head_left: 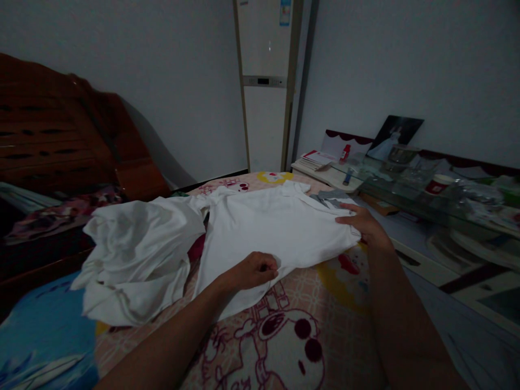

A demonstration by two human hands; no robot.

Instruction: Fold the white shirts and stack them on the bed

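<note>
A white short-sleeved T-shirt (260, 222) lies spread, mostly flat, on a patterned cover. My left hand (255, 270) is closed in a pinch at the shirt's near edge, with the fingertips on the fabric. At the shirt's right end, my right hand (363, 223) grips the edge, its thumb and forefinger on top and the other fingers partly hidden. To the left lies a crumpled heap of white cloth (134, 260), touching the shirt's far left corner. Some grey cloth (331, 196) shows behind the shirt, near my right hand.
The peach cover (300, 298) bears cartoon figures. On the left are a carved wooden seat (77, 135) and a blue cloth (49, 325). A glass-topped stand (410, 200) with a paper cup (439, 185) is at the right. A tall white air conditioner (266, 119) stands behind.
</note>
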